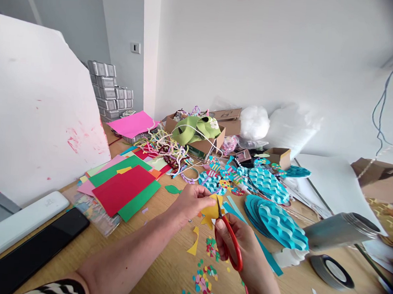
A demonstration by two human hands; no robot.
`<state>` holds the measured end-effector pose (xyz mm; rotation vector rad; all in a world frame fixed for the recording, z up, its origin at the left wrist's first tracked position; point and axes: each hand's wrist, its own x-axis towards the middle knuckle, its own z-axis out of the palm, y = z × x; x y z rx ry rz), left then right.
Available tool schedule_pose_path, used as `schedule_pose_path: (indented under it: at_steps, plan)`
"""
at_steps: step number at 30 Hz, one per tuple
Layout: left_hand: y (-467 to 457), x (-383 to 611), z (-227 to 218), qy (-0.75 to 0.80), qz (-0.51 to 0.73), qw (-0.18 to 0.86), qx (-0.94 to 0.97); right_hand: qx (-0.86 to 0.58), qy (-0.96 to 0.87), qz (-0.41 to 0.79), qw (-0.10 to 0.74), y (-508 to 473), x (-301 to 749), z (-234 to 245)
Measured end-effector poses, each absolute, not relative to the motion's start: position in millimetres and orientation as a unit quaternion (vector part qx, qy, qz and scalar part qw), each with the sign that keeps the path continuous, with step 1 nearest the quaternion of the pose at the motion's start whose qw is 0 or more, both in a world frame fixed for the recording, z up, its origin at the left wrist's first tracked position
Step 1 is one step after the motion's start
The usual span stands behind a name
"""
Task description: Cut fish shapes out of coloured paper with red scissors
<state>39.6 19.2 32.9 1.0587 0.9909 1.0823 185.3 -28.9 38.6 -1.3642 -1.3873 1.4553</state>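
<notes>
My left hand [193, 201] pinches a small yellow paper shape [211, 211] above the wooden table [162, 269]. My right hand [240, 249] grips red-handled scissors [231, 243], their blades pointing up into the yellow paper's lower edge. A curled yellow paper offcut [194, 242] lies on the table just below the hands. Small coloured paper bits [204, 283] are scattered near my right wrist.
Stacked red, green and pink paper sheets [124, 188] lie to the left. Blue scalloped paper pieces [280, 221] sit right of the hands. A metal flask [339, 229] and tape roll [332, 271] lie at right. A black phone [32, 252], white device [18, 225], cardboard boxes [200, 143] surround.
</notes>
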Motion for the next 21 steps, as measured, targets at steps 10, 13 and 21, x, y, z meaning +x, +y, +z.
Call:
schedule_pose_path:
  at_steps: [10, 13, 21]
  plan:
    - [18.9, 39.9, 34.0, 0.433, 0.475, 0.617, 0.453, -0.525, -0.535, 0.564, 0.346, -28.2, 185.8, 38.7]
    - [18.4, 40.0, 34.2, 0.436, 0.478, 0.614, 0.452, -0.526, -0.533, 0.567, 0.343, -28.2, 185.8, 38.8]
    - [18.8, 39.6, 32.6, 0.438, 0.467, 0.606, 0.473, -0.523, -0.542, 0.563, 0.341, -28.7, 186.1, 40.5]
